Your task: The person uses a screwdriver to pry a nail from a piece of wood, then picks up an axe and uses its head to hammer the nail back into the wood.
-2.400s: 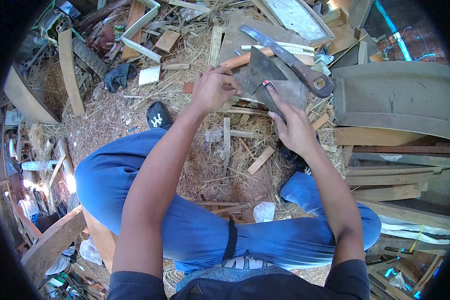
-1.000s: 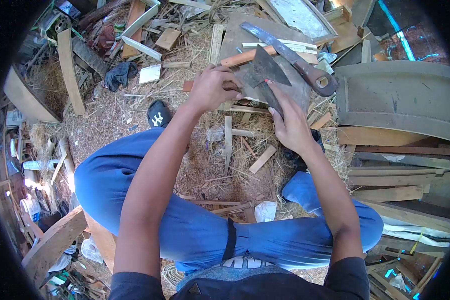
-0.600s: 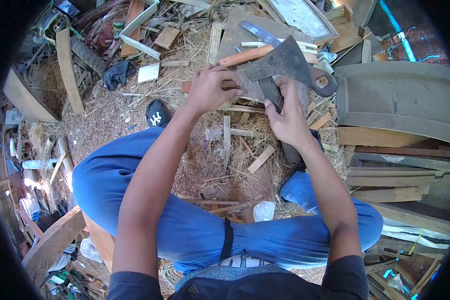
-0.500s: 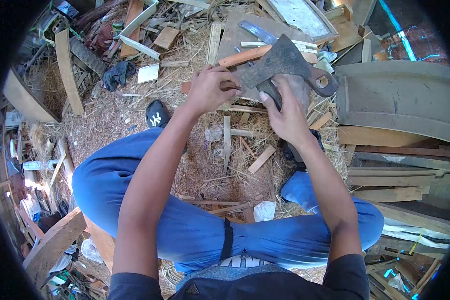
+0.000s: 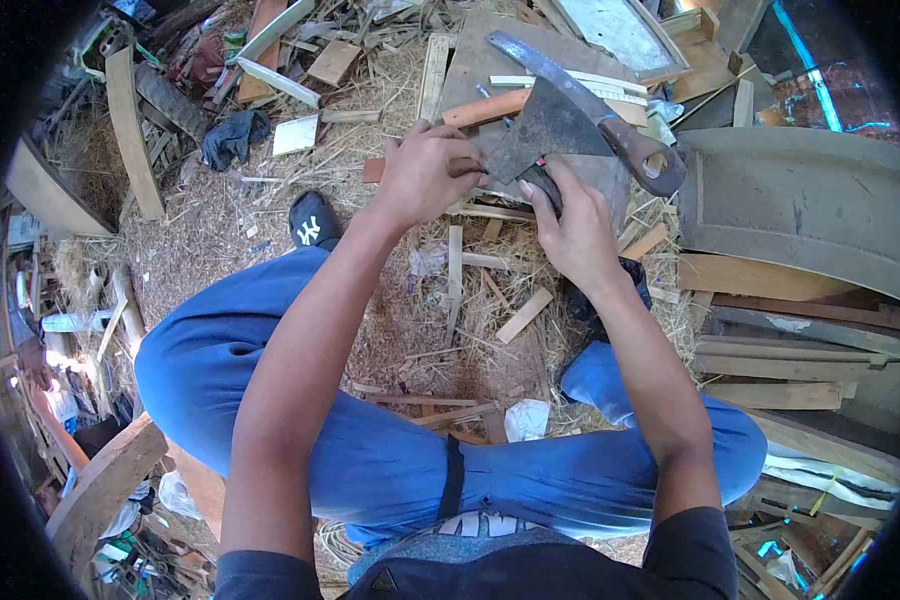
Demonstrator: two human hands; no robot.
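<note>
My right hand [image 5: 573,215] grips a dark axe head [image 5: 558,125] by its narrow end, the broad blade pointing up and away from me. To its left, my left hand [image 5: 425,172] is closed, thumb and fingers pinched round something small and brown that is mostly hidden. The left fingertips are close to the axe head's lower left corner. Behind the axe head lies a long curved blade [image 5: 532,55] with a dark wooden handle [image 5: 650,165] that has a hole near its end. An orange-brown wooden stick [image 5: 485,108] lies beyond my left hand.
A flat board [image 5: 470,70] lies on the ground under the tools. Straw and wood offcuts [image 5: 523,316] cover the floor between my legs. A large grey panel [image 5: 790,190] and stacked planks [image 5: 770,365] stand at the right. Curved timber [image 5: 135,140] and scrap lie at the left.
The axe head has tilted and shifted slightly down and left in my right hand, showing more of the curved blade behind it. My left hand has moved slightly right and stays closed.
</note>
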